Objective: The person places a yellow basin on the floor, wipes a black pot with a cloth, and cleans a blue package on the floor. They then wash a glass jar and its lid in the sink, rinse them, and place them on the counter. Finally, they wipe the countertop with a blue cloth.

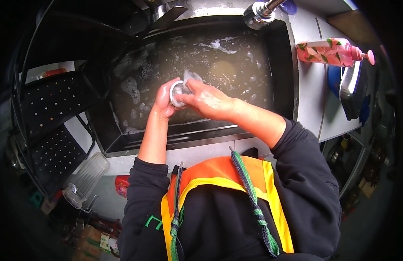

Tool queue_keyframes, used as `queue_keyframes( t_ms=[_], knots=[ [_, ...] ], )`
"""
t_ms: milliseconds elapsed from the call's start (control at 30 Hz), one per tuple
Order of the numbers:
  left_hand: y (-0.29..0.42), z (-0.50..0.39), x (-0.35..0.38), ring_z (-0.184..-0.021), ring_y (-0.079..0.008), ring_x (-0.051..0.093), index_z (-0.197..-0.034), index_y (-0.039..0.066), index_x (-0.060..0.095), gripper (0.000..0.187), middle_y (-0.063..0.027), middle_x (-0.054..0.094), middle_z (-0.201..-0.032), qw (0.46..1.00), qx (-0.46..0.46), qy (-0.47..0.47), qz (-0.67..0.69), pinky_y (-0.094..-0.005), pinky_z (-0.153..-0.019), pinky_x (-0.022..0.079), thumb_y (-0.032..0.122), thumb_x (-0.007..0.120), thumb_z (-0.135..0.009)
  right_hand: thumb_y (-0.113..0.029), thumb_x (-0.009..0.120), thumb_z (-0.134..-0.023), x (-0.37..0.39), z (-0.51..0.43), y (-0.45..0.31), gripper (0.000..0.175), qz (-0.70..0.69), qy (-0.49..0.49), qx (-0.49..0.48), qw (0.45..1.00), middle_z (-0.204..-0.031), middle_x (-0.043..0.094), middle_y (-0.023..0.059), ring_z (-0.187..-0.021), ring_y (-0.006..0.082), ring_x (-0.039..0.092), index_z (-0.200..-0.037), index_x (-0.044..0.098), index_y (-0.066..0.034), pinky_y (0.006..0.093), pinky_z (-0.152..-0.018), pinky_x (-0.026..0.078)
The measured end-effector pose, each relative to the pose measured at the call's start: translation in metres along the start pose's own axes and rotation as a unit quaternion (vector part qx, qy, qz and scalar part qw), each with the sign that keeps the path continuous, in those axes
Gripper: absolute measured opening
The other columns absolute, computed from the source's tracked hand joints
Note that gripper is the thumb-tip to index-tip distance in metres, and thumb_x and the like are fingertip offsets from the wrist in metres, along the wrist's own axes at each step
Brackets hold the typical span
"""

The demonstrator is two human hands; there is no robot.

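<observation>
Above the soapy water (221, 68) in a dark sink (284, 78), my left hand (163, 98) grips a small round white-rimmed cup (172, 92) by its outer side. The cup's mouth faces up toward me. My right hand (209, 99) pinches a pale, thin wet cloth (190, 75), with the thumb inside the cup and part of the cloth sticking up past the fingers. Suds cling to both hands. The cup's lower part is hidden behind my fingers.
A metal faucet head (258, 15) hangs over the sink's far right corner. On the right counter stand a pink pump bottle (328, 52) and a shiny metal container (353, 91). At left are black perforated rack shelves (54, 101) and a clear ribbed glass pitcher (90, 176).
</observation>
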State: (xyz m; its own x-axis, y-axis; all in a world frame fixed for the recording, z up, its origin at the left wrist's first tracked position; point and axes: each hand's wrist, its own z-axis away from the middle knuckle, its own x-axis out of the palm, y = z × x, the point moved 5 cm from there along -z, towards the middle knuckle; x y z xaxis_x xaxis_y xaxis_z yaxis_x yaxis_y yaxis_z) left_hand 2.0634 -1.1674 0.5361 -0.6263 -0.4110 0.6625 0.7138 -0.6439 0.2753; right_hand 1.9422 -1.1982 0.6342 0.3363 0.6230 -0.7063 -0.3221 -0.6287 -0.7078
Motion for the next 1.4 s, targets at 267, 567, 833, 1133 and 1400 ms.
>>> queue_keyframes(
  t_ms=[267,567,833,1133,1400],
  knots=[
    [0.026,0.019,0.012,-0.051,-0.0128,0.059,-0.091,0.009,0.059,0.023,-0.0033,0.061,-0.071,0.98,0.072,0.083,-0.169,-0.0243,-0.035,0.043,0.03,0.049,-0.094,-0.015,0.056,-0.08,-0.013,-0.019,0.001,0.032,0.137,-0.043,0.033,0.989,-0.085,0.057,0.0135,-0.081,0.032,0.059,-0.111,0.059,-0.024,0.0417,-0.065,0.051],
    [0.023,0.029,0.028,-0.058,-0.0141,0.062,-0.093,0.006,0.06,0.027,-0.0064,0.064,-0.078,0.993,0.039,0.04,-0.108,-0.0255,-0.039,0.048,0.029,0.047,-0.095,-0.016,0.058,-0.078,-0.023,-0.012,0.006,0.029,0.06,0.037,0.038,0.997,-0.072,0.061,0.0125,-0.071,0.0323,0.063,-0.107,0.062,-0.0218,0.0432,-0.061,0.052],
    [0.026,0.025,0.027,-0.068,-0.0192,0.065,-0.099,0.0,0.06,0.033,-0.0097,0.066,-0.088,0.998,0.057,-0.033,0.02,-0.0299,-0.051,0.054,0.025,0.039,-0.094,-0.018,0.065,-0.078,-0.049,-0.003,0.031,0.031,-0.276,0.141,0.203,0.929,-0.084,0.066,0.0165,-0.079,0.0219,0.067,-0.106,0.062,-0.0057,0.0321,-0.068,0.052],
    [0.009,0.027,0.029,-0.067,-0.017,0.065,-0.099,0.003,0.059,0.029,-0.0083,0.064,-0.081,0.994,0.017,0.049,-0.096,-0.0297,-0.053,0.056,0.026,0.042,-0.094,-0.013,0.06,-0.078,-0.024,-0.005,-0.007,0.032,0.091,-0.001,-0.049,0.995,-0.091,0.054,0.0161,-0.086,0.0338,0.06,-0.109,0.058,-0.0141,0.0419,-0.069,0.052],
    [0.036,0.041,0.054,-0.056,-0.0118,0.057,-0.083,0.004,0.061,0.012,-0.004,0.062,-0.07,0.82,0.316,0.171,-0.447,-0.0248,-0.05,0.044,0.015,0.059,-0.088,-0.019,0.058,-0.079,0.001,-0.009,0.033,0.019,-0.288,0.051,0.247,0.924,-0.071,0.062,0.0105,-0.058,0.0192,0.06,-0.093,0.063,-0.0071,0.0329,-0.051,0.044]
  ],
)
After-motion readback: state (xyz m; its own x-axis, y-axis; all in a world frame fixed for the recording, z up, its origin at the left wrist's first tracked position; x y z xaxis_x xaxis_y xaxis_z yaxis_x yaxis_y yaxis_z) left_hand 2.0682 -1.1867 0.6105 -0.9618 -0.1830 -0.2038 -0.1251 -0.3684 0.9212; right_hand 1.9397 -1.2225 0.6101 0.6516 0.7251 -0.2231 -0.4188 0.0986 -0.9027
